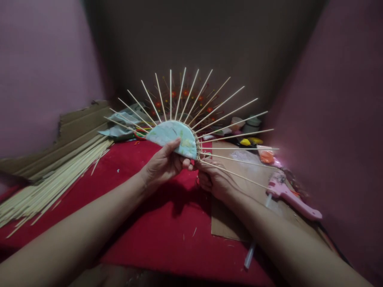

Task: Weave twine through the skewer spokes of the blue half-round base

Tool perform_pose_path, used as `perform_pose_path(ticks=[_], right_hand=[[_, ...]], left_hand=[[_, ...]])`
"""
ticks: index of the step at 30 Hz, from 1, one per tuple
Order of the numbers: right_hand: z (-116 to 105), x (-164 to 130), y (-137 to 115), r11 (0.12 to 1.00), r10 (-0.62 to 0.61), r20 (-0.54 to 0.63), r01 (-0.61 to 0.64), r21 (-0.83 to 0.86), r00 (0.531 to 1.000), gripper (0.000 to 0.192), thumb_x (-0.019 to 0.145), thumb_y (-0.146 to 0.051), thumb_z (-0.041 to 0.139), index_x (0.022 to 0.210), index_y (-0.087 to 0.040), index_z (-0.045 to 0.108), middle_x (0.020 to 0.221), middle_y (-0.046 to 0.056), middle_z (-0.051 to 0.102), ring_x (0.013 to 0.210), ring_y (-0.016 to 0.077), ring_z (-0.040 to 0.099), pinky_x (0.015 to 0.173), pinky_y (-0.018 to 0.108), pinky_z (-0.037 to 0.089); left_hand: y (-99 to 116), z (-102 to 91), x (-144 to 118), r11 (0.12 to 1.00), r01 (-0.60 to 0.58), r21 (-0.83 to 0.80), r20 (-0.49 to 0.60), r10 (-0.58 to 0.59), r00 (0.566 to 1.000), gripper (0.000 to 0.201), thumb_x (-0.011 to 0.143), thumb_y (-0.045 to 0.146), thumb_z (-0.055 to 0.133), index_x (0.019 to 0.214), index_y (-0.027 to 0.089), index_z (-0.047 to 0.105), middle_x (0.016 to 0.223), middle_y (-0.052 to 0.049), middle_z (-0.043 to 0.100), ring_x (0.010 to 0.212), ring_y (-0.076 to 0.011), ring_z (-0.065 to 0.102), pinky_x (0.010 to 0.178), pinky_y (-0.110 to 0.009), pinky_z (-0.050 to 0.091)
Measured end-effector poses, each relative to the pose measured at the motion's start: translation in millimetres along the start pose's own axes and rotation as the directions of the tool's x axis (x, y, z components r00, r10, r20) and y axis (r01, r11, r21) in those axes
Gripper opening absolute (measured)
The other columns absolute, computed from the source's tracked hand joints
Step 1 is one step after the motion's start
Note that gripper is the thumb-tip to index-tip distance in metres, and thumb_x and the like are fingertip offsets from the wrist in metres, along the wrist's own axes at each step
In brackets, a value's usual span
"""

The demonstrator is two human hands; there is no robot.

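From the head camera, both hands meet near the middle of the view over a red cloth [167,231] that covers the surface below. The left hand [163,163] grips a pale blue disc [173,137] tilted up on edge, thumb laid across its near face and fingers [186,162] curled round its lower rim. Thin wooden skewers [209,105] stick out of the disc's rim like rays, fanning from the left, over the top and down to the right. The disc is held above the cloth, between the 2 hands, not resting on anything.

The right hand [214,179] sits just beside and below the disc's right edge, fingers bent in toward the rim where a lower skewer leaves it; whether they pinch that skewer or only touch it I cannot tell, since the hand's back hides them.

To the left, a thick bundle of loose skewers [54,179] lies on the cloth beside a sheet of cardboard [80,119] leaning at the wall. To the right, a pink glue gun [291,195] rests on a flat brown board [236,223], well apart from the right hand. Behind the disc are small orange and yellow bits [254,141] and crumpled paper [119,129], too dim to name further. Pink walls close in on both sides.
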State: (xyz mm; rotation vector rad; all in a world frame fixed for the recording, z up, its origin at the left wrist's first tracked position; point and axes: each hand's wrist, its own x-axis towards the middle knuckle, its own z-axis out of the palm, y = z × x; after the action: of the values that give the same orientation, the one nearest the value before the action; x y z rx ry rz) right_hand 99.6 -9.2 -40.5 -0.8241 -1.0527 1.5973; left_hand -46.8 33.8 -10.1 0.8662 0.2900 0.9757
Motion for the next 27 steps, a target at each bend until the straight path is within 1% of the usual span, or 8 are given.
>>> perform_pose_path(ticks=[3, 6, 9, 12, 15, 18, 22, 27], right_hand=[[-2, 0, 2, 1.000, -0.014, 0.002, 0.014, -0.007, 1.000, 0.019, 0.073, -0.036, 0.062, 0.069, -0.019, 0.054, 0.037, -0.011, 0.030, 0.031, 0.0037, 0.017, 0.030, 0.018, 0.012], [-5, 2, 5, 0.998, -0.057, -0.004, 0.057, -0.023, 0.998, 0.018, 0.075, -0.035, 0.061, 0.070, -0.018, 0.057, 0.037, -0.011, 0.031, 0.032, 0.0039, 0.019, 0.031, 0.018, 0.013], [-7, 3, 6, 0.993, -0.105, -0.021, 0.104, -0.051, 0.994, 0.015, 0.075, -0.032, 0.060, 0.073, -0.018, 0.060, 0.038, -0.010, 0.034, 0.032, 0.0042, 0.023, 0.032, 0.019, 0.016], [-5, 2, 4, 0.989, -0.126, -0.036, 0.122, -0.087, 0.991, 0.014, 0.075, -0.031, 0.058, 0.073, -0.018, 0.060, 0.038, -0.010, 0.035, 0.032, 0.0046, 0.024, 0.033, 0.021, 0.017], [0, -1, 1, 0.980, -0.128, -0.045, 0.120, -0.160, 0.991, 0.017, 0.076, -0.033, 0.057, 0.070, -0.018, 0.059, 0.038, -0.009, 0.037, 0.032, 0.0048, 0.025, 0.035, 0.022, 0.018], [5, -5, -2, 0.956, -0.150, -0.096, 0.119, -0.269, 0.984, 0.019, 0.075, -0.034, 0.058, 0.065, -0.017, 0.059, 0.041, -0.008, 0.041, 0.037, 0.0048, 0.030, 0.039, 0.022, 0.021], [7, -7, -3, 0.880, -0.277, -0.138, 0.194, -0.435, 0.951, 0.017, 0.074, -0.032, 0.060, 0.067, -0.016, 0.061, 0.048, -0.006, 0.046, 0.045, 0.0063, 0.039, 0.045, 0.022, 0.030], [1, -6, -2, 0.777, -0.471, -0.142, 0.334, -0.534, 0.871, 0.015, 0.074, -0.030, 0.060, 0.070, -0.016, 0.063, 0.056, -0.004, 0.051, 0.051, 0.0079, 0.043, 0.049, 0.022, 0.035]], left_hand=[[0, -2.5, 2, 1.000, -0.016, -0.019, -0.012, 0.016, 1.000, 0.013, 0.081, 0.025, 0.057, 0.077, 0.012, 0.058, 0.058, -0.002, 0.060, 0.041, -0.0114, 0.053, 0.045, -0.026, 0.049], [1, -4.5, 3, 0.999, -0.045, -0.027, -0.064, 0.043, 0.997, 0.009, 0.079, 0.022, 0.058, 0.076, 0.013, 0.056, 0.059, 0.001, 0.059, 0.038, -0.0083, 0.048, 0.041, -0.024, 0.045], [4, -3.8, 4, 0.998, -0.066, 0.009, -0.114, 0.067, 0.991, 0.011, 0.077, 0.023, 0.060, 0.076, 0.014, 0.055, 0.059, 0.002, 0.058, 0.036, -0.0073, 0.046, 0.039, -0.023, 0.042], [7, -1.8, 4, 0.994, -0.094, 0.049, -0.114, 0.099, 0.989, 0.013, 0.075, 0.024, 0.062, 0.075, 0.014, 0.054, 0.058, 0.002, 0.057, 0.036, -0.0069, 0.045, 0.039, -0.022, 0.041], [10, -1.8, 4, 0.991, -0.117, 0.057, -0.117, 0.123, 0.985, 0.013, 0.074, 0.023, 0.063, 0.075, 0.014, 0.053, 0.059, 0.002, 0.057, 0.036, -0.0071, 0.045, 0.039, -0.022, 0.041], [12, -5.6, 6, 0.989, -0.134, 0.064, -0.125, 0.141, 0.982, 0.012, 0.075, 0.023, 0.061, 0.076, 0.015, 0.053, 0.060, 0.002, 0.058, 0.038, -0.0078, 0.046, 0.039, -0.023, 0.042], [16, -13.6, 9, 0.979, -0.173, 0.106, -0.134, 0.186, 0.973, 0.012, 0.077, 0.024, 0.060, 0.076, 0.015, 0.053, 0.060, 0.001, 0.058, 0.039, -0.0082, 0.047, 0.040, -0.023, 0.042], [22, -20.4, 13, 0.965, -0.217, 0.150, -0.173, 0.242, 0.955, 0.011, 0.077, 0.023, 0.059, 0.076, 0.014, 0.053, 0.060, 0.000, 0.058, 0.038, -0.0077, 0.046, 0.038, -0.022, 0.040]])
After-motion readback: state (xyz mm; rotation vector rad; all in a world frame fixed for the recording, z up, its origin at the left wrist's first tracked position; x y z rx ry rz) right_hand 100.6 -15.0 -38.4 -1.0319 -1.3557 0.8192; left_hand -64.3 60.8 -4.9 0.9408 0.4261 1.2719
